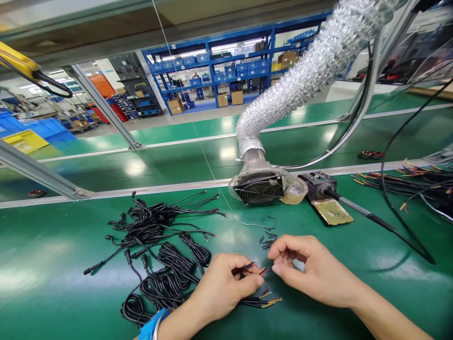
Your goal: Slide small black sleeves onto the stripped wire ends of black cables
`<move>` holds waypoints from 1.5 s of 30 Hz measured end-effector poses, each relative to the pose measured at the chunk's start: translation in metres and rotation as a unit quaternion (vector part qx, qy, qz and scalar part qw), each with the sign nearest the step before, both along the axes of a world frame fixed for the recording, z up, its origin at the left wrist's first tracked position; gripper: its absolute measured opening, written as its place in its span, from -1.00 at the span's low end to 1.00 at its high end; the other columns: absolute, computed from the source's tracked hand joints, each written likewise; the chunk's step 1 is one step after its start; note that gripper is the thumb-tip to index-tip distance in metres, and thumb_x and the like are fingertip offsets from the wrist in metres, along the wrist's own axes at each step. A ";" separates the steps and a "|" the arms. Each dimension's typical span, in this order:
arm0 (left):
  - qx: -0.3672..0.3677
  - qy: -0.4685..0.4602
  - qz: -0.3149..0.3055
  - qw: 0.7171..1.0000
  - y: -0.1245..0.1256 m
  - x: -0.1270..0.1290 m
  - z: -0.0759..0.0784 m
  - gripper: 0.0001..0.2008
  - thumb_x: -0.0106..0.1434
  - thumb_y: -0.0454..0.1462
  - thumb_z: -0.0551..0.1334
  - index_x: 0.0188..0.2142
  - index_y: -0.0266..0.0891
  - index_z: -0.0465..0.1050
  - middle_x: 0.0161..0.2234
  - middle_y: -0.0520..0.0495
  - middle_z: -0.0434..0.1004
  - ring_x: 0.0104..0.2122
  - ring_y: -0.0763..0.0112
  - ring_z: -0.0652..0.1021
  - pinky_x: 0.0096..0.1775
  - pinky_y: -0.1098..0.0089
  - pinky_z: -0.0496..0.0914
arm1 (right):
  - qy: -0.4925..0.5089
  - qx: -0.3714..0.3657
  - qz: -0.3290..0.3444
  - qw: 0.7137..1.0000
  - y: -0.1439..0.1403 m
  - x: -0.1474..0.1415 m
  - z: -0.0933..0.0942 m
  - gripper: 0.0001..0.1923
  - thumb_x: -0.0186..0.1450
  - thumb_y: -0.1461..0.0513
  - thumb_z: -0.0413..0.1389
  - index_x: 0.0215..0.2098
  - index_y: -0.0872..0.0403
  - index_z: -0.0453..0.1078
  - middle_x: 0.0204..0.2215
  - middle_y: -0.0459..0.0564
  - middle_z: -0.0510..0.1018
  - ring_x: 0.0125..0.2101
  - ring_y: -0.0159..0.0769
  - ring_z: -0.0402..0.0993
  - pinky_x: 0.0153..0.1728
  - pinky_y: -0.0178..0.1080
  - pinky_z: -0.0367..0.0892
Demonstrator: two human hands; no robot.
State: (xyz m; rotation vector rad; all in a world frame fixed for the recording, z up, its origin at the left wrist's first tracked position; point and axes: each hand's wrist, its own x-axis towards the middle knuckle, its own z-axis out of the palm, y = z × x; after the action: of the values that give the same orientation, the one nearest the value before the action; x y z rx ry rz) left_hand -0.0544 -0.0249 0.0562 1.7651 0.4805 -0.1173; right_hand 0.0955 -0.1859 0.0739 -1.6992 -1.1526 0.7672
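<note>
At lower centre, my left hand pinches a black cable, its stripped coloured wire ends pointing right. My right hand, fingertips pinched, meets those ends directly, closer than the loose sleeves above.

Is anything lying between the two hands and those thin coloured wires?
Nothing visible does. The left hand already pinches the coloured wire ends, and the right hand meets them at its fingertips. The small black sleeves lie behind.
</note>
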 end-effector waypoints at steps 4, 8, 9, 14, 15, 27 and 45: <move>0.052 -0.003 -0.005 0.999 -0.001 0.000 0.002 -0.83 0.14 -0.23 0.29 -0.41 -0.31 0.58 -0.53 0.05 0.41 -0.53 0.52 0.23 -0.48 0.48 0.11 | -0.008 -0.009 0.009 1.000 0.001 -0.001 0.002 -0.96 0.22 0.30 0.10 -0.34 0.06 0.38 -0.49 -0.13 0.43 -0.49 -0.40 0.31 -0.42 -0.35 0.30; 0.085 -0.006 -0.002 0.996 -0.001 0.001 0.006 -0.85 0.14 -0.24 0.29 -0.40 -0.29 0.59 -0.49 0.02 0.47 -0.52 0.50 0.28 -0.46 0.48 0.15 | -0.036 -0.022 0.009 0.999 0.002 0.000 0.003 -0.94 0.20 0.33 0.09 -0.37 0.06 0.37 -0.54 -0.17 0.40 -0.52 -0.42 0.31 -0.46 -0.38 0.28; 0.088 -0.008 -0.001 0.996 -0.002 0.002 0.006 -0.85 0.14 -0.24 0.29 -0.40 -0.28 0.60 -0.48 0.02 0.47 -0.52 0.51 0.28 -0.46 0.49 0.16 | -0.043 -0.026 0.010 0.999 0.002 0.000 0.003 -0.94 0.20 0.33 0.09 -0.37 0.06 0.37 -0.55 -0.17 0.40 -0.53 -0.42 0.31 -0.47 -0.38 0.28; 0.097 -0.014 -0.006 0.995 -0.001 0.002 0.005 -0.86 0.16 -0.23 0.29 -0.41 -0.27 0.59 -0.48 0.02 0.47 -0.51 0.50 0.30 -0.46 0.49 0.16 | -0.054 -0.017 0.015 0.998 0.001 0.001 0.004 -0.94 0.22 0.33 0.09 -0.37 0.05 0.37 -0.53 -0.17 0.42 -0.52 -0.42 0.33 -0.45 -0.38 0.29; 0.096 -0.015 -0.007 0.995 -0.001 0.002 0.005 -0.85 0.16 -0.23 0.28 -0.41 -0.27 0.59 -0.48 0.02 0.47 -0.51 0.50 0.30 -0.46 0.49 0.16 | -0.052 -0.014 0.015 0.998 0.000 0.001 0.005 -0.94 0.22 0.32 0.09 -0.38 0.05 0.37 -0.53 -0.17 0.42 -0.51 -0.42 0.33 -0.45 -0.38 0.29; 0.096 -0.018 -0.004 0.995 -0.002 0.001 0.006 -0.86 0.16 -0.24 0.28 -0.41 -0.26 0.59 -0.47 0.02 0.49 -0.52 0.51 0.30 -0.46 0.49 0.16 | -0.010 -0.029 0.020 0.999 -0.001 0.003 0.001 -0.94 0.21 0.33 0.10 -0.35 0.06 0.38 -0.49 -0.14 0.43 -0.48 -0.40 0.33 -0.41 -0.37 0.30; 0.128 -0.009 -0.016 0.992 -0.004 -0.001 0.007 -0.86 0.16 -0.24 0.28 -0.42 -0.25 0.59 -0.48 0.04 0.44 -0.51 0.51 0.31 -0.45 0.49 0.16 | 0.010 -0.036 0.026 0.999 0.001 0.001 0.002 -0.93 0.19 0.35 0.09 -0.35 0.08 0.37 -0.53 -0.16 0.40 -0.50 -0.42 0.31 -0.44 -0.38 0.28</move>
State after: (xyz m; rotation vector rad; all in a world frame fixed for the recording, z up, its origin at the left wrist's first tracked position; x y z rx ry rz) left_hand -0.0552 -0.0288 0.0633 2.0242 0.4703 -0.0656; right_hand 0.0964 -0.1850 0.0761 -1.7239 -1.1714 0.8647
